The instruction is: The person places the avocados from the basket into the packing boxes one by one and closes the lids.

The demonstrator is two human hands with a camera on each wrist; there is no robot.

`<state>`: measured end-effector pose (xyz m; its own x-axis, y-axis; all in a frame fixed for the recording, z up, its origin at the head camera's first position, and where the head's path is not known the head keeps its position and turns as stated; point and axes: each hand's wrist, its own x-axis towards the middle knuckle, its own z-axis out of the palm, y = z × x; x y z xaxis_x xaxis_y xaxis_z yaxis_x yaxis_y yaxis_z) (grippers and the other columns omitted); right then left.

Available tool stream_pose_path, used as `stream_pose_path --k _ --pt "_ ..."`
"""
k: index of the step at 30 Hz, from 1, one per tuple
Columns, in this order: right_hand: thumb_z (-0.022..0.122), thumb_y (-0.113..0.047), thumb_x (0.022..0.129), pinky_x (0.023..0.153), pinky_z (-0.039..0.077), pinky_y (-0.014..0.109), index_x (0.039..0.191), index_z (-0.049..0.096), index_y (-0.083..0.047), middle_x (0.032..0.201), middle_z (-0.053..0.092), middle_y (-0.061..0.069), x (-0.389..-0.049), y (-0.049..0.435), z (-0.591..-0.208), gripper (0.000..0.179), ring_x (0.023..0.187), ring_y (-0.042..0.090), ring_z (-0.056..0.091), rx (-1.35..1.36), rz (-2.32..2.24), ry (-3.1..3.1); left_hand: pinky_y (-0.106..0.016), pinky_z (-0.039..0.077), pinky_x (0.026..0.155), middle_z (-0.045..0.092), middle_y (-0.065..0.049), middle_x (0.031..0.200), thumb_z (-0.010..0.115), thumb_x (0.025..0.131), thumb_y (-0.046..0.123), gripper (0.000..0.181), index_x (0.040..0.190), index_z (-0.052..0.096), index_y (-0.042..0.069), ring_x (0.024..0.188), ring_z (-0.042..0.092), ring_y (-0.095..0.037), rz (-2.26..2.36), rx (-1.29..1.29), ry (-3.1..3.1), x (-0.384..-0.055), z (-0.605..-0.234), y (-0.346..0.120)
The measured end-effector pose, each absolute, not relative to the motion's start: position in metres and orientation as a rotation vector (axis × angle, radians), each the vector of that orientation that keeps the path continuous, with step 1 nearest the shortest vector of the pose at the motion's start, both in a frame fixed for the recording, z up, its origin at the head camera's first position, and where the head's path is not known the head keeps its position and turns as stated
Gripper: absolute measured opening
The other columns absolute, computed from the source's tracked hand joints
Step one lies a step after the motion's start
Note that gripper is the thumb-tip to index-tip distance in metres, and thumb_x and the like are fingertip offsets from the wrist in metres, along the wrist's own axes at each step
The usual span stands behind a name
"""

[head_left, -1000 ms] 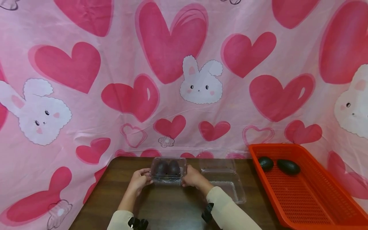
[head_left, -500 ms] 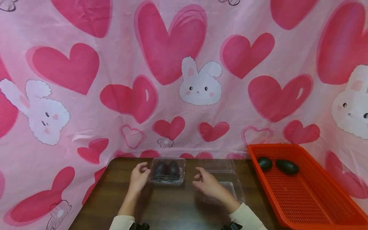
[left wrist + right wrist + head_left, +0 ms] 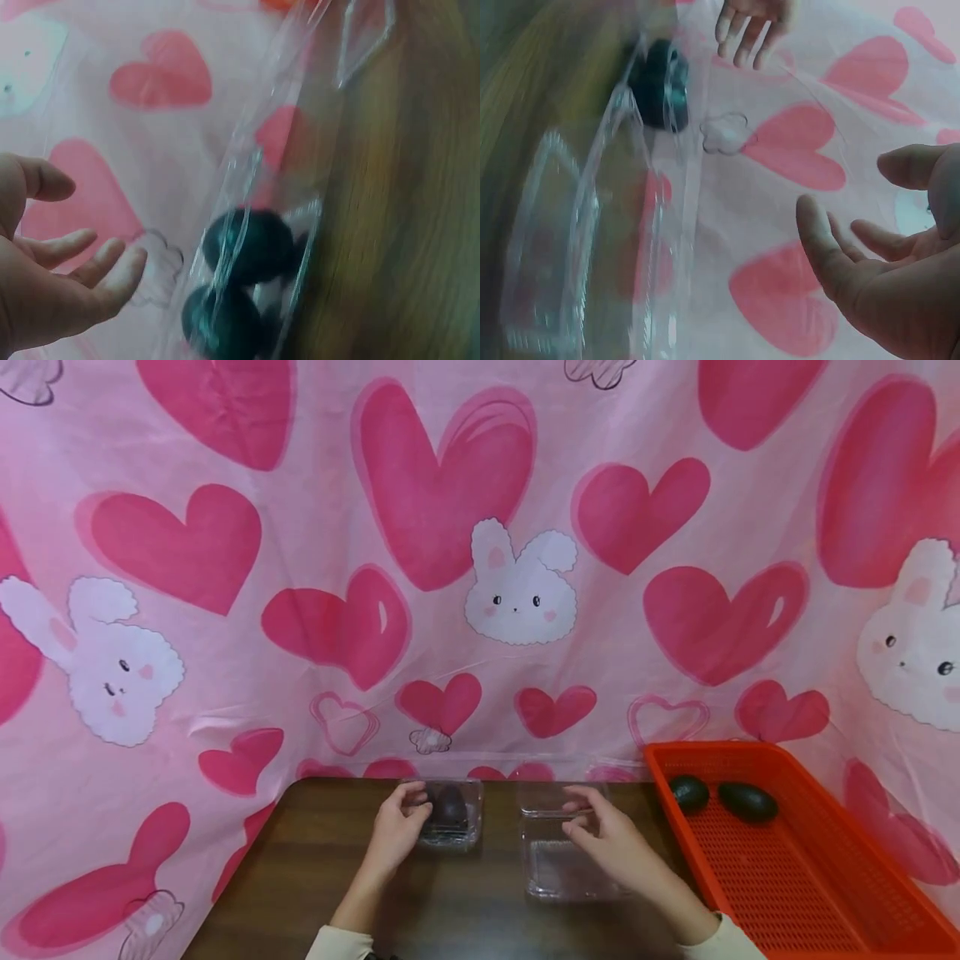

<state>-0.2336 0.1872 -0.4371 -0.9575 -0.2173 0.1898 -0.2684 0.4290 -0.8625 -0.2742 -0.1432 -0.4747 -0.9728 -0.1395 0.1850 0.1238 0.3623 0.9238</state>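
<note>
A clear plastic clamshell box (image 3: 452,839) with two dark avocados (image 3: 247,244) inside sits near the table's back edge, its lid down. My left hand (image 3: 397,828) hovers over the left end of this box, fingers loosely bent and holding nothing; in the head view it hides one avocado. To the right lies a second clamshell (image 3: 551,868), lid raised toward the wall and nothing inside. Above its right side is my right hand (image 3: 618,843), fingers apart and bare. In the right wrist view, both my right hand (image 3: 889,285) and the left hand (image 3: 754,26) show empty.
An orange perforated basket (image 3: 787,893) stands at the right, with two dark green avocados (image 3: 747,802) at its far end. Behind the brown wooden table (image 3: 300,877) hangs a pink cloth (image 3: 337,527) printed with hearts and rabbits.
Both hands have let go of the box with the avocados. My right hand has moved right, over the second clamshell; my left hand has lifted and shifted right, over the first.
</note>
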Motion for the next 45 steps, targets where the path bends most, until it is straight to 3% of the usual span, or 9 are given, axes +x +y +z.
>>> stream_pose_path --k 15,19,24,30,32,34,39,42,45 --pt "0.067 -0.007 0.099 0.086 0.053 0.009 0.139 0.05 -0.006 0.131 0.06 0.004 -0.221 0.263 -0.423 0.044 0.107 -0.004 0.061 0.468 1.326 -2.412 -0.026 0.061 0.064 0.072 -0.02 0.105 0.071 0.093 0.007 0.034 0.122 0.064 -0.008 0.078 0.072 -0.021 -1.769 -0.312 -2.504 -0.262 -0.475 -0.094" --pt "0.066 -0.014 0.101 0.086 0.048 0.003 0.144 0.047 -0.007 0.137 0.058 0.01 -0.227 0.286 -0.419 0.047 0.111 -0.013 0.054 0.423 1.233 -2.477 -0.035 0.065 0.068 0.07 -0.021 0.106 0.071 0.093 0.008 0.035 0.123 0.063 -0.008 0.079 0.072 -0.024 -1.853 -0.363 -2.517 -0.263 -0.478 -0.083" --pt "0.066 -0.016 0.102 0.083 0.047 0.001 0.147 0.045 -0.006 0.138 0.058 0.02 -0.238 0.313 -0.416 0.051 0.109 -0.018 0.051 0.378 1.144 -2.48 -0.028 0.062 0.065 0.07 -0.02 0.106 0.072 0.093 0.009 0.033 0.121 0.064 -0.008 0.082 0.071 -0.024 -1.801 -0.434 -2.58 -0.266 -0.489 -0.069" --pt "0.063 -0.02 0.103 0.081 0.046 -0.001 0.149 0.044 -0.007 0.128 0.056 -0.013 -0.251 0.345 -0.417 0.051 0.106 -0.022 0.049 0.316 1.079 -2.428 -0.025 0.057 0.059 0.07 -0.018 0.105 0.072 0.093 0.009 0.036 0.121 0.063 -0.012 0.072 0.07 -0.022 -1.764 -0.448 -2.652 -0.265 -0.504 -0.053" --pt "0.063 -0.023 0.103 0.079 0.046 0.0 0.15 0.044 -0.009 0.128 0.057 -0.01 -0.255 0.354 -0.416 0.053 0.104 -0.023 0.049 0.282 1.054 -2.441 -0.026 0.056 0.057 0.068 -0.016 0.103 0.072 0.093 0.009 0.037 0.121 0.062 -0.012 0.068 0.07 -0.027 -1.766 -0.436 -2.675 -0.265 -0.507 -0.049" --pt "0.063 -0.026 0.103 0.076 0.045 0.0 0.153 0.043 -0.011 0.131 0.06 0.004 -0.259 0.364 -0.415 0.055 0.104 -0.014 0.055 0.248 1.023 -2.459 -0.027 0.057 0.055 0.068 -0.014 0.1 0.071 0.093 0.009 0.035 0.12 0.063 -0.013 0.066 0.07 -0.033 -1.79 -0.423 -2.682 -0.265 -0.511 -0.046" --pt "0.064 -0.027 0.102 0.074 0.036 0.001 0.154 0.042 -0.006 0.139 0.055 0.028 -0.275 0.386 -0.417 0.06 0.115 0.039 0.057 0.217 0.895 -2.481 -0.038 0.061 0.055 0.069 -0.011 0.087 0.07 0.094 0.007 0.029 0.115 0.063 -0.012 0.065 0.071 -0.037 -1.894 -0.375 -2.682 -0.265 -0.52 -0.039" --pt "0.065 -0.025 0.102 0.094 0.051 0.026 0.152 0.04 0.001 0.14 0.051 0.033 -0.284 0.399 -0.422 0.062 0.12 0.052 0.05 0.222 0.828 -2.501 -0.044 0.063 0.055 0.069 -0.012 0.083 0.069 0.095 0.006 0.026 0.113 0.062 -0.011 0.059 0.069 -0.029 -1.994 -0.323 -2.669 -0.265 -0.526 -0.034" --pt "0.066 -0.025 0.101 0.1 0.043 0.068 0.151 0.038 0.006 0.141 0.047 0.038 -0.292 0.41 -0.428 0.065 0.124 0.058 0.045 0.211 0.795 -2.545 -0.044 0.063 0.054 0.068 -0.012 0.08 0.067 0.096 0.005 0.025 0.113 0.06 -0.011 0.056 0.065 -0.018 -2.096 -0.261 -2.642 -0.264 -0.532 -0.029"
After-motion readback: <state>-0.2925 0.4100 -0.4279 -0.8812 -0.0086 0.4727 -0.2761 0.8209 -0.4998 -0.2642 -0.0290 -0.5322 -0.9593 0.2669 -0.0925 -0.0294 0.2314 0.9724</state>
